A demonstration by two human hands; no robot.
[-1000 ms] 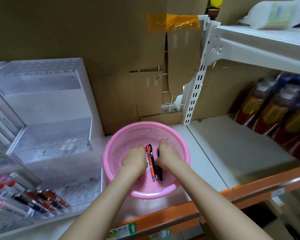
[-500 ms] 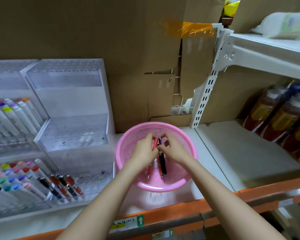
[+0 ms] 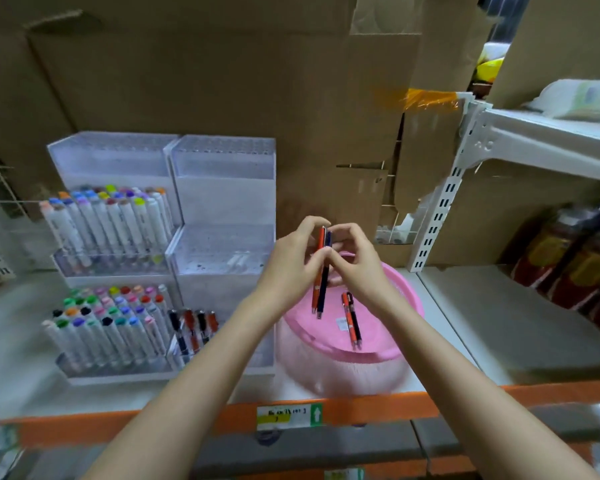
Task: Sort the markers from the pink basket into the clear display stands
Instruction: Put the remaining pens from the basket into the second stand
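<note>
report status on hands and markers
Left hand and right hand both pinch the marker pair above the pink basket. Inside it, loose markers. Nothing blocks the clear stand.

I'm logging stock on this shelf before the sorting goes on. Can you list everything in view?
basket: one, pink, on the shelf right of the stands
held markers: two, orange and dark, upright above the basket
markers in basket: one or two, orange and black, hard to separate
display stands: two, clear, tiered, side by side, left
capped markers: many, white with coloured caps, left stand's lower tiers
stored markers: about four, orange and black, right stand's front tier
bottles: several, dark red with yellow labels, right bay
cardboard: brown, behind everything
shelf: white, orange front edge
left hand: one, pinches the held markers
right hand: one, pinches the held markers
</note>
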